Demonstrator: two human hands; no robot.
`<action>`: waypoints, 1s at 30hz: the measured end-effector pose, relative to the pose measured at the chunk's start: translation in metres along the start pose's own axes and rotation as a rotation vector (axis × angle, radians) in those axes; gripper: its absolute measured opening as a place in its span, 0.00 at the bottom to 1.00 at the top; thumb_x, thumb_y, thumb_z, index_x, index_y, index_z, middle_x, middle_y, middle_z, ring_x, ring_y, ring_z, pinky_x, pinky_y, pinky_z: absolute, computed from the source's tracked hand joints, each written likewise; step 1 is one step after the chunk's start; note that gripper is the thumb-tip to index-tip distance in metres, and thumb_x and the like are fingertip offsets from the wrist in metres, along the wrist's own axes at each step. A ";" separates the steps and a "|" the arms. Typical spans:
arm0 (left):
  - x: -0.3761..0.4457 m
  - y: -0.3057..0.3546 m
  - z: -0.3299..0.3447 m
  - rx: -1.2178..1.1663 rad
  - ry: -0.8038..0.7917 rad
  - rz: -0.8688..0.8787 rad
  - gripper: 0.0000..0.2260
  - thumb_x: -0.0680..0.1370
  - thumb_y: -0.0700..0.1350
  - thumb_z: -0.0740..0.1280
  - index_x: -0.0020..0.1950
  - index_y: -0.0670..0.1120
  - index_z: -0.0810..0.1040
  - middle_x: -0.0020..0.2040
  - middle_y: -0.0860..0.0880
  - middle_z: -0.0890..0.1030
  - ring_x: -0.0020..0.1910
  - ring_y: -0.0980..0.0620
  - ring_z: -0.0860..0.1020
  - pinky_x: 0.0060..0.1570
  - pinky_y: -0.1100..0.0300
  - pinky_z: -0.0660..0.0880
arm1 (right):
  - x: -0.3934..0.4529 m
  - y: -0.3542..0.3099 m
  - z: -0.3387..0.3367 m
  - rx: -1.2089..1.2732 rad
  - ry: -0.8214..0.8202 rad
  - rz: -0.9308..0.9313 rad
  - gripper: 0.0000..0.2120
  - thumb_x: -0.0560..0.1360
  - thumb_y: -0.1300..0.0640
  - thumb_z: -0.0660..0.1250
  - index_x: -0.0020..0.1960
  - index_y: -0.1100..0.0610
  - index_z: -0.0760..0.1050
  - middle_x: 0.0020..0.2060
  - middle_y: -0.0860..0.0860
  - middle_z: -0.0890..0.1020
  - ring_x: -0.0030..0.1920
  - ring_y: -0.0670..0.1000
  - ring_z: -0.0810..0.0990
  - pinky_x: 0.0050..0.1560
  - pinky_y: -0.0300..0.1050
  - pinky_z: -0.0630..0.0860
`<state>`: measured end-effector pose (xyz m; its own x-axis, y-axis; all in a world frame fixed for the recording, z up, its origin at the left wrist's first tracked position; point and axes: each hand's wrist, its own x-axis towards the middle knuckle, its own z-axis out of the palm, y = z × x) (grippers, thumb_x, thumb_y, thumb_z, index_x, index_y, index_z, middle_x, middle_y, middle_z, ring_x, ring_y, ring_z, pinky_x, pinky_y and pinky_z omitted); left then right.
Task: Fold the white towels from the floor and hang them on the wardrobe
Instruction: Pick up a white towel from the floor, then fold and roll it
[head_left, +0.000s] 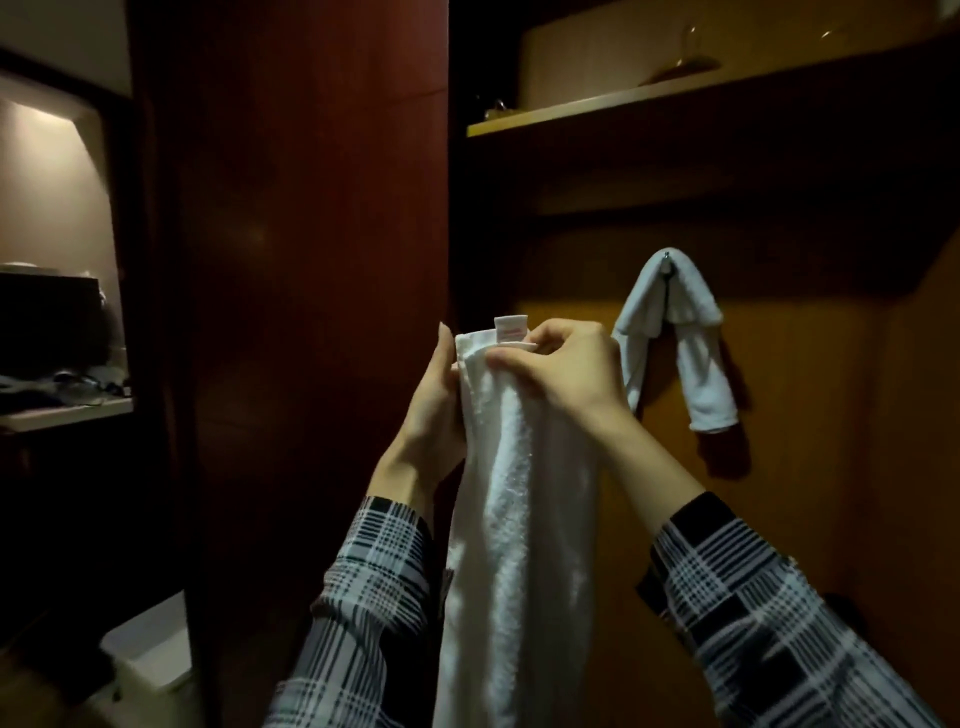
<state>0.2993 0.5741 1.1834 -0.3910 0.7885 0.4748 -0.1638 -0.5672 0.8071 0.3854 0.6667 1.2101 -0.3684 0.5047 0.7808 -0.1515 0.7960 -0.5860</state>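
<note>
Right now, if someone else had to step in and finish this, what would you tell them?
Left hand and right hand both grip the top edge of a folded white towel that hangs down between them, its label up.
One other towel already hangs on the wardrobe hook.
Left: hang the held towel in the wardrobe; any towels on the floor are out of view.

The scene is dimly lit overall, with much of the dark wood lost in near-black shadow. A warm glow is cast from a concealed lamp in the alcove (49, 171) at far left. The held towel (519, 493) is rendered as the brightest surface, close to overexposed. A soft shadow is thrown on the panel below and right of the hanging towel (670, 332). Straight edges are bowed by wide-angle distortion, and fine detail is smeared by noise.
</note>
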 end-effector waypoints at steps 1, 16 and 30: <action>-0.004 -0.002 0.002 0.046 0.011 0.004 0.33 0.79 0.62 0.46 0.49 0.42 0.85 0.45 0.44 0.84 0.44 0.51 0.83 0.47 0.59 0.79 | -0.005 0.001 0.000 0.002 -0.022 0.010 0.13 0.62 0.47 0.79 0.31 0.50 0.77 0.32 0.48 0.83 0.35 0.46 0.80 0.38 0.44 0.78; -0.131 -0.097 -0.006 -0.236 0.298 -0.142 0.29 0.75 0.61 0.60 0.60 0.37 0.78 0.57 0.34 0.79 0.57 0.40 0.79 0.63 0.46 0.72 | -0.137 0.047 0.009 -0.120 -0.172 -0.305 0.10 0.66 0.50 0.76 0.37 0.56 0.79 0.49 0.49 0.78 0.53 0.46 0.73 0.52 0.30 0.70; -0.194 -0.150 -0.005 -0.414 0.432 -0.262 0.24 0.81 0.58 0.47 0.68 0.49 0.72 0.60 0.38 0.80 0.54 0.42 0.82 0.49 0.50 0.81 | -0.212 0.068 -0.006 0.038 -0.627 -0.093 0.13 0.72 0.49 0.71 0.41 0.59 0.77 0.37 0.52 0.81 0.40 0.50 0.80 0.39 0.49 0.76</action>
<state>0.3949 0.5045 0.9684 -0.6056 0.7953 0.0270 -0.6046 -0.4819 0.6343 0.4583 0.6153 1.0062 -0.8177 0.1327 0.5602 -0.2371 0.8091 -0.5378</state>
